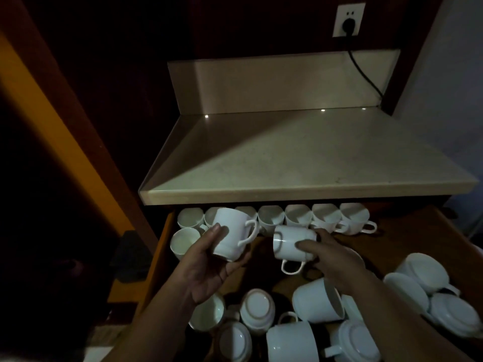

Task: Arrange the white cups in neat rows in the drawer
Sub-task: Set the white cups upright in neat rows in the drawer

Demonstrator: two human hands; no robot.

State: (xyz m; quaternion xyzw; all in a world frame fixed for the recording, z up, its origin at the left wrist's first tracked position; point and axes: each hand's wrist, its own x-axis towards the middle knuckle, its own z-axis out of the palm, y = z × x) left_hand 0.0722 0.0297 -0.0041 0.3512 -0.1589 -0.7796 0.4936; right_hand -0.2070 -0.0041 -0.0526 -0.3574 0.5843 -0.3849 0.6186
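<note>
My left hand (209, 267) grips a white cup (230, 232), held tilted with its handle to the right, above the open wooden drawer (407, 231). My right hand (332, 259) holds a second white cup (292, 244) on its side, handle hanging down. A row of several upright cups (298, 216) lines the drawer's back, half under the counter. One more upright cup (183, 241) stands at the left, in front of that row. Several loose cups (317, 300) lie jumbled, some upside down, at the drawer's front.
A pale stone counter (300, 163) overhangs the back of the drawer. Stacked white cups (428, 286) lie at the drawer's right side. A wall socket (349, 19) with a black cable is above the counter. Dark cabinet wood is on the left.
</note>
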